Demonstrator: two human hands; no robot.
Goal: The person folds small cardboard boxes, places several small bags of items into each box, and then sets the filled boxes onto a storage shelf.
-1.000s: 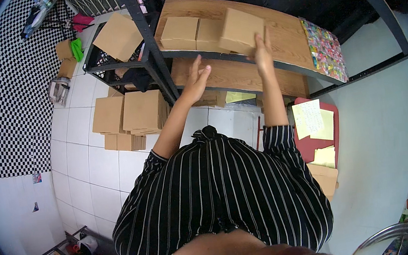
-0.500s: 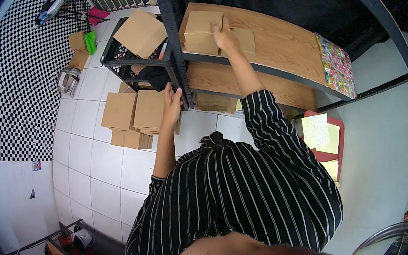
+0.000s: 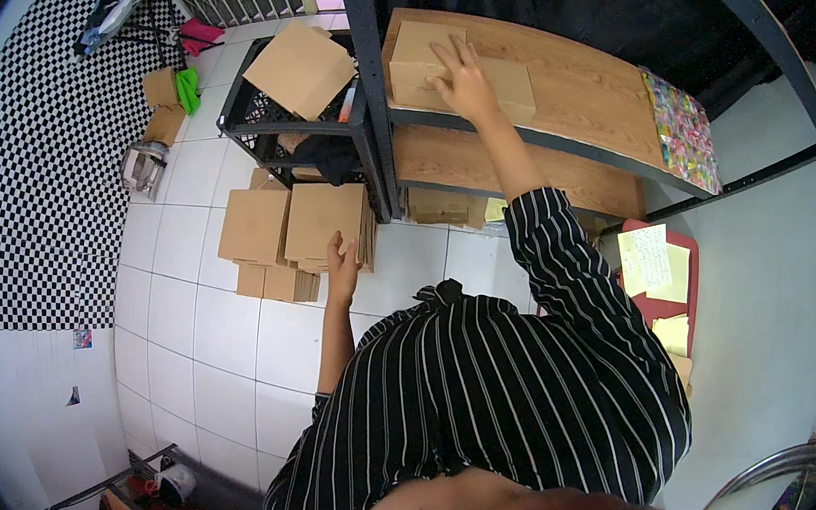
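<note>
On the upper wooden shelf (image 3: pixel 591 93), brown cardboard boxes (image 3: pixel 417 83) stand at the left end, with another flat cardboard piece (image 3: pixel 512 90) beside them. My right hand (image 3: pixel 471 87) rests on these boxes, its fingers spread over their right side. Lower down, my left hand (image 3: pixel 341 271) hangs near a stack of flat cardboard pieces (image 3: pixel 325 219) on the tiled floor. Its fingers are apart, slightly bent, and nothing shows in them. Whether it touches the stack I cannot tell.
A black rack (image 3: pixel 293 125) left of the shelf carries cardboard sheets (image 3: pixel 302 71) on top and dark cloth (image 3: pixel 328 155) below. More cardboard (image 3: pixel 254 225) lies beside the floor stack. A red chair with papers (image 3: pixel 654 272) stands at the right; a colourful sheet (image 3: pixel 681 128) lies at the shelf's right end.
My right hand's fingers have spread wider over the boxes. My left hand has come down from beside the rack's post to near the floor stack. The whole view has shifted slightly.
</note>
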